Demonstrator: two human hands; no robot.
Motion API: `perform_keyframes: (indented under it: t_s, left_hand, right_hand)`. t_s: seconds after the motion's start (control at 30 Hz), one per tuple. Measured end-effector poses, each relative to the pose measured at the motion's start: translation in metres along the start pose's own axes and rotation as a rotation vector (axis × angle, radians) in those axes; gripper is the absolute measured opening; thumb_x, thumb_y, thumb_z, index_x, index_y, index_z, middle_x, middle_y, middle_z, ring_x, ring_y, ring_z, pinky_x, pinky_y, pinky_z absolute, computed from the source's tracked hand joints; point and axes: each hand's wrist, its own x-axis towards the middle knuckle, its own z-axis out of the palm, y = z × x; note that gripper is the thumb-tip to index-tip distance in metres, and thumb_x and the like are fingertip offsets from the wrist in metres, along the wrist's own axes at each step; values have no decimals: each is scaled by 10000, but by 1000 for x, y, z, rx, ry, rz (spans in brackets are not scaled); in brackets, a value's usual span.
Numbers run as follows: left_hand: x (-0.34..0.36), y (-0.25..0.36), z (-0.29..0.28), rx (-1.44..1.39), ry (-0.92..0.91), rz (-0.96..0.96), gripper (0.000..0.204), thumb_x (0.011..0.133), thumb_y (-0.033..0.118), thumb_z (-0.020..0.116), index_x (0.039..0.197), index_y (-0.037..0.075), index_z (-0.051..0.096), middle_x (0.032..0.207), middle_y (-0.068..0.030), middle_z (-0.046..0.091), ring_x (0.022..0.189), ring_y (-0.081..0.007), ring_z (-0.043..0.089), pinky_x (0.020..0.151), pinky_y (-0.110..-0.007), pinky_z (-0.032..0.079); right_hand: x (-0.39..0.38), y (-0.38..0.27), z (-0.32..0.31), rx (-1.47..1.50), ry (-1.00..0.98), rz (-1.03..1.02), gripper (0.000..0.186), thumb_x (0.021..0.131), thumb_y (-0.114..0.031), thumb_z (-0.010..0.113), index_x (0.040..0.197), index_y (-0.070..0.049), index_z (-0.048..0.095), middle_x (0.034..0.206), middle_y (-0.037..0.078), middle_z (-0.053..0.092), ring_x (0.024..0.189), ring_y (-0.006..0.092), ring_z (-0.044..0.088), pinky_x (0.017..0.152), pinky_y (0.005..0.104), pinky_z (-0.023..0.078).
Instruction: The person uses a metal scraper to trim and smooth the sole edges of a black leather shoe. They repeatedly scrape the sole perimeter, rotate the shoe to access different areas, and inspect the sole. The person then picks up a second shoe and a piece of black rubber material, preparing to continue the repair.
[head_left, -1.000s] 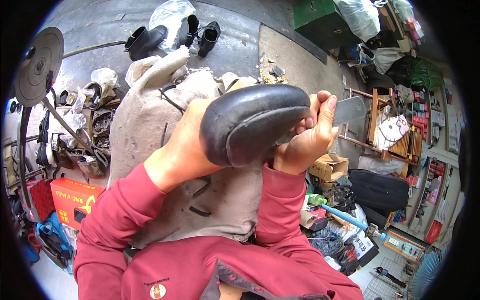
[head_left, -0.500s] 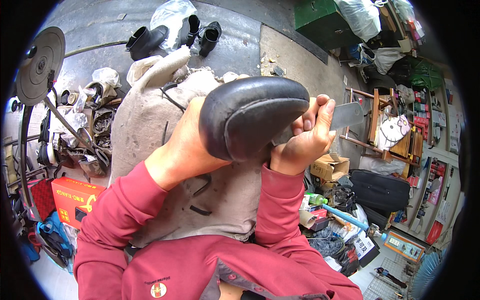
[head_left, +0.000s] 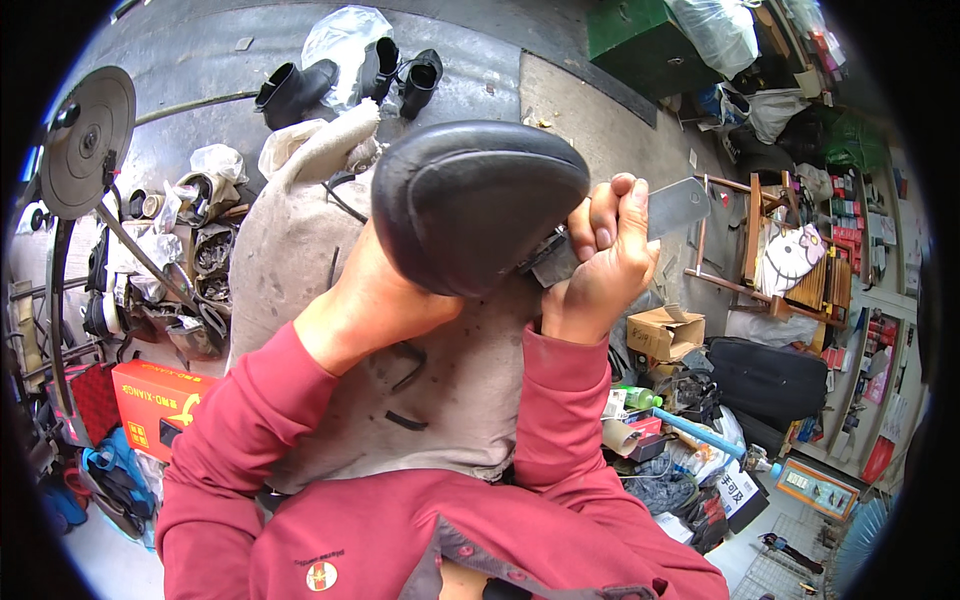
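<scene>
Places referred to the glossy black leather shoe with the rounded toe (head_left: 480, 200), which is held up over the wearer's lap.

Far left of shoe: round grey metal disc (head_left: 90, 140) on a stand. Left of shoe, on its near side: red cardboard box with yellow print (head_left: 150, 400). Left of shoe, on its far side: black ankle-high boot (head_left: 290, 95) on the floor.

Under shoe and spreading left of it: stained beige cloth (head_left: 300, 260) over the lap. At shoe's left and near side: left hand (head_left: 375, 280), gripping it, thumb along the near side; the other fingers are mostly hidden behind it. Near side of shoe: thin curved black scrap (head_left: 405, 422), loose on the cloth.

Just right of shoe: right hand (head_left: 600, 265), fingers closed on a flat grey metal strip with a rounded, holed end (head_left: 680, 208). That end points away from the shoe; the inner end is obscured by hand and shoe, so edge contact cannot be told. Farther right: brown cardboard carton (head_left: 665, 333), on the near side.

Risks (judgement): if the inner end is sharp, a slip could score the leather or reach the left hand, since both hands work close together. The smooth upper might turn in the left grip under sideways push. Raised clear of the cloth, the shoe seems to have little else to steady it.
</scene>
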Motion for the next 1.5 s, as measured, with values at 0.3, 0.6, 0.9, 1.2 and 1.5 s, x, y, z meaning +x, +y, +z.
perform_keyframes:
  t_s: [0.3, 0.6, 0.9, 1.2, 1.5]
  left_hand:
    - [1, -6, 0, 9, -80, -86, 325, 898, 32, 705, 1196, 152, 750, 1231, -88, 701, 1132, -293, 649, 989, -425, 474]
    - [0, -8, 2, -74, -77, -96, 311, 918, 29, 683, 1189, 162, 755, 1212, -98, 710, 1113, -304, 659, 981, -431, 481]
    - [2, -5, 1, -45, -31, -63, 306, 914, 26, 680, 1177, 158, 761, 1192, -100, 716, 1106, -302, 663, 968, -420, 487]
    - [4, -5, 0, -96, -31, -93, 280, 902, 27, 710, 1155, 135, 761, 1153, -97, 725, 1056, -290, 675, 908, -405, 509]
    - [8, -2, 1, -204, -9, -133, 253, 903, 58, 736, 1145, 129, 761, 1129, -97, 729, 1027, -278, 685, 895, -397, 517]
  right_hand:
    - [10, -5, 4, 38, -19, 47, 239, 1071, -215, 486, 1152, -10, 577, 659, -21, 397, 522, 75, 367, 577, 293, 515]
    - [19, -14, -2, 152, -53, 105, 338, 1099, -339, 461, 967, -36, 533, 637, -28, 340, 482, 71, 265, 430, 265, 248]
    - [9, -6, 6, 161, 70, 19, 312, 1095, -340, 483, 906, -95, 525, 639, -50, 320, 497, 56, 244, 443, 244, 232]
    - [22, -5, 2, 67, -51, 102, 308, 1093, -314, 475, 914, -65, 506, 632, -30, 339, 473, 69, 262, 423, 263, 240]
    - [22, -5, 3, 62, -48, 132, 316, 1095, -318, 471, 905, -68, 505, 636, -32, 341, 482, 71, 274, 435, 260, 246]
